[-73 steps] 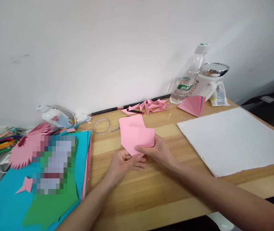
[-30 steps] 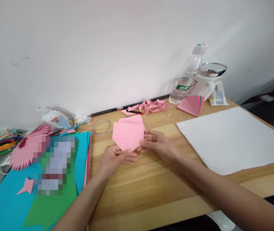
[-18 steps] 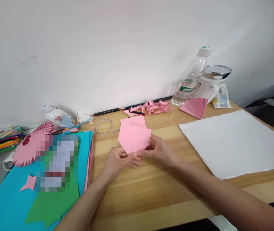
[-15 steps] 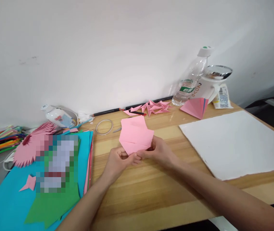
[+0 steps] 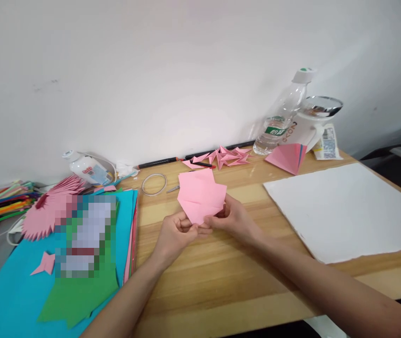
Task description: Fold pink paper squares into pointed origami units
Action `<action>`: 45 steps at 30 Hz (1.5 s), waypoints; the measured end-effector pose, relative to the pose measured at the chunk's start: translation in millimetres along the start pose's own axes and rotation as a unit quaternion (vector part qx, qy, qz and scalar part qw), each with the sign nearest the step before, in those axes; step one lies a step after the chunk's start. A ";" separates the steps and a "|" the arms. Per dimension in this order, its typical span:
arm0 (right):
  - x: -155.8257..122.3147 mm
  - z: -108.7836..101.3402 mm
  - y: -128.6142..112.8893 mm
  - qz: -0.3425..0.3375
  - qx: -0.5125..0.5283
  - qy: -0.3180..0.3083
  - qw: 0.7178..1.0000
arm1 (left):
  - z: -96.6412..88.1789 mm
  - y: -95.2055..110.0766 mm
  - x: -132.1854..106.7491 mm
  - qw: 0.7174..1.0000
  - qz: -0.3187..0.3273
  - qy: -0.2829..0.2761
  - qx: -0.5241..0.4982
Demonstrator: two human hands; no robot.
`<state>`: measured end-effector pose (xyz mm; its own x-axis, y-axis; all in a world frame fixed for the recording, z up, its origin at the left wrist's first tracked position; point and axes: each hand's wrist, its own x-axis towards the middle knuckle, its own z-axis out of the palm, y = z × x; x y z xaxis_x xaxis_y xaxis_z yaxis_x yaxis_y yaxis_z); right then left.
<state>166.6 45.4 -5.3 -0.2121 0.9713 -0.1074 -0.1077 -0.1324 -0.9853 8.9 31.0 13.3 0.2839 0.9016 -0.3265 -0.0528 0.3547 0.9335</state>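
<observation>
A folded sheet of pink paper (image 5: pixel 202 193) with an angular, many-cornered outline is held up over the wooden table (image 5: pixel 200 291). My left hand (image 5: pixel 175 237) pinches its lower corner between thumb and fingers. At the lower right edge, my right hand (image 5: pixel 233 218) grips it, thumb in front and the other fingers behind. Both thumbs come close together at the bottom of the paper. Just beyond the sheet lie several pink folded paper pieces (image 5: pixel 230 156) and small scissors (image 5: pixel 173 188), partly hidden by the paper.
On the left, blue paper (image 5: pixel 6 281) and green paper (image 5: pixel 80 300) lie under a blurred-out object. A tape ring (image 5: pixel 154 184), a black pen (image 5: pixel 158 163), a water bottle (image 5: pixel 274 126) and a white mug (image 5: pixel 298 126) stand or lie near the wall. A white board (image 5: pixel 348 211) lies right.
The pink paper has turned and tilted slightly in my hands, and my left thumb has shifted a little at its lower corner. The whole view has moved slightly.
</observation>
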 end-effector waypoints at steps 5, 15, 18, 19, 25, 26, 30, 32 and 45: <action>0.9 -3.2 6.9 -0.011 -0.038 -0.028 0.999 | 0.6 -0.5 -0.7 1.000 -0.017 -0.009 0.006; 4.9 -16.3 -7.7 0.018 -0.068 0.034 0.997 | -4.7 1.6 -1.6 1.000 0.012 0.001 0.002; 7.0 -21.8 -11.7 0.010 -0.060 0.082 0.995 | -9.0 2.6 -1.8 1.000 0.012 0.010 0.003; 7.5 -22.2 -11.9 0.004 -0.050 0.097 0.994 | -10.3 2.5 -1.9 1.000 0.008 0.006 0.001; 7.1 -17.7 -6.7 -0.016 -0.012 0.130 0.991 | -14.5 2.3 -1.9 0.998 -0.033 -0.044 -0.016; 6.8 -17.4 -6.1 -0.015 -0.006 0.140 0.990 | -14.7 2.8 -1.7 0.998 -0.046 -0.045 -0.007; 5.5 -17.7 -5.9 -0.017 -0.025 0.156 0.987 | -15.0 5.7 -0.2 0.995 -0.070 -0.055 0.033; 5.2 -17.6 -4.5 -0.028 -0.062 0.125 0.990 | -15.3 7.1 0.9 0.996 -0.060 -0.057 0.041; -3.0 -7.4 8.4 -0.010 -0.056 -0.010 0.998 | -23.2 -1.0 10.0 0.988 0.113 0.104 -0.006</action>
<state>173.6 42.8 -14.3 -0.2309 0.9691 -0.0867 -0.0024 -0.0897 -0.9960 -10.4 45.4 5.6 0.0609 0.9890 -0.1347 -0.1048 0.1405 0.9845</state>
